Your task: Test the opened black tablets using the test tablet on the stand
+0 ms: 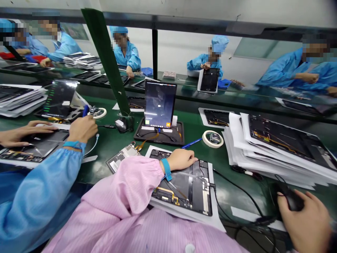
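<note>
An opened tablet (196, 182) lies on white paper in front of me, its flat cables and boards showing. My left hand (181, 159), in a pink sleeve with a blue wrist strap, rests across its upper part. The fingers are curled, and whatever is under them is hidden. A black cable plugs into the tablet's right side. At the far right, my right hand (308, 216) wraps round a black computer mouse (293, 200). Behind the opened tablet stands a lit tablet screen (160, 105) in a black holder (139, 133).
Stacked tablet housings and paper (252, 151) stand right, beside a tape roll (212, 139). A blue pen (192, 143) and a metal-cased part (123, 156) lie near the holder. A green post (107, 59) rises left. A co-worker's hands (83, 128) work at left; others sit beyond.
</note>
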`<state>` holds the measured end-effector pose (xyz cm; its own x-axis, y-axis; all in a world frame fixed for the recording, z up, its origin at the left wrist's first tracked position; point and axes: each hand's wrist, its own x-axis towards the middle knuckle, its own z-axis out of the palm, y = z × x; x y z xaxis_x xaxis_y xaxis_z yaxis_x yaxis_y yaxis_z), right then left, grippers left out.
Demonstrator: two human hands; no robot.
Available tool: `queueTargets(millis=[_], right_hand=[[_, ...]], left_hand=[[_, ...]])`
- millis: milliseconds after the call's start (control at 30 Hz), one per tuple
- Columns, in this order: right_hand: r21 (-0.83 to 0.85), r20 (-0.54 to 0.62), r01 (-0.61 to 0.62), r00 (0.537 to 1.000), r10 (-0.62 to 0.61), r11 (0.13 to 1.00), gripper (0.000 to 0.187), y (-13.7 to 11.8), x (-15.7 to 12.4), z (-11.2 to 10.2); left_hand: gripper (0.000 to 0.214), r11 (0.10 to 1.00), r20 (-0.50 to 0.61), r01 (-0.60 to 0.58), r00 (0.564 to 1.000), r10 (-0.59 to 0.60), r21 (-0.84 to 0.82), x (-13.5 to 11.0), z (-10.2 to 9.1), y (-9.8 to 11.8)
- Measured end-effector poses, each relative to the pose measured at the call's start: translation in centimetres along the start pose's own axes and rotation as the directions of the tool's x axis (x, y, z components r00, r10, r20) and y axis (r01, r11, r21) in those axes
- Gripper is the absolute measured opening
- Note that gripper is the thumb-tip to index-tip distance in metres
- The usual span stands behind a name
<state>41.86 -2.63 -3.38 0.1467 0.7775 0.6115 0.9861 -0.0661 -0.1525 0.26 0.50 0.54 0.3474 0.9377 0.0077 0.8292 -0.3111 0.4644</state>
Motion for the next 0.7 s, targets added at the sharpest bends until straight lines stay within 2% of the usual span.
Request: queueTargets(millis=[167, 300, 367, 467, 500, 533, 567, 600, 633, 667, 700], right_hand=[[-0.008, 0.002, -0.053, 0.999, 0.053, 0.999, 0.059, -0.5, 0.1, -0.4], [0.027, 0.027, -0.017, 1.000, 0.016, 1.000, 0.062, -0.3, 0.4, -0.1], [0.028, -0.016, -0.029, 0.999, 0.030, 0.999, 0.059, -1.4, 0.5, -0.7], [0.063, -0.217, -0.043, 0.975, 0.056, 0.997, 0.050, -5.6, 0.1, -3.1], [0.122, -0.240, 0.002, 0.970, 0.028, 0.993, 0.047, -7.6, -0.1, -4.1], [0.251, -0.168, 0.040, 0.986, 0.003, 0.967, 0.040, -9.8, -0.4, -4.9], [0.430, 0.052, 0.015, 0.998, -0.041, 0.903, 0.035, -12.1, -0.5, -5.4], [0.553, 0.355, -0.091, 0.925, -0.135, 0.828, 0.034, -14.1, -0.6, -5.7], [0.575, 0.644, -0.210, 0.713, -0.279, 0.791, 0.034, -15.8, -0.7, -5.6], [0.555, 0.780, -0.307, 0.514, -0.356, 0.773, 0.033, -17.2, -0.7, -5.2], [0.530, 0.838, -0.385, 0.372, -0.398, 0.755, 0.032, -18.2, -0.7, -4.7]], left_hand=[[0.032, 1.000, -0.008, -0.010, 1.000, 0.010, -0.006, 0.0, 0.1, -0.1], [0.032, 1.000, -0.019, -0.009, 1.000, 0.009, -0.003, 0.0, 0.0, -0.1], [0.033, 1.000, -0.018, -0.009, 1.000, 0.009, 0.000, 0.0, 0.0, -0.1], [0.033, 1.000, -0.009, -0.009, 1.000, 0.009, 0.004, -0.2, 0.1, -0.1], [0.034, 1.000, -0.008, -0.008, 1.000, 0.008, 0.002, -0.3, 0.1, -0.1], [0.035, 1.000, -0.010, -0.009, 1.000, 0.009, -0.003, -0.4, 0.1, -0.1], [0.036, 1.000, -0.012, -0.004, 1.000, 0.004, -0.011, -0.4, 0.1, -0.2], [0.037, 1.000, -0.015, -0.005, 1.000, 0.005, -0.025, -0.4, 0.1, -0.3], [0.037, 0.999, -0.017, -0.003, 1.000, 0.002, -0.039, -0.4, 0.2, -0.4], [0.038, 0.999, -0.013, 0.000, 1.000, 0.000, -0.053, -0.4, 0.2, -0.5], [0.038, 0.998, -0.006, 0.001, 1.000, -0.001, -0.066, -0.3, 0.1, -0.6]])
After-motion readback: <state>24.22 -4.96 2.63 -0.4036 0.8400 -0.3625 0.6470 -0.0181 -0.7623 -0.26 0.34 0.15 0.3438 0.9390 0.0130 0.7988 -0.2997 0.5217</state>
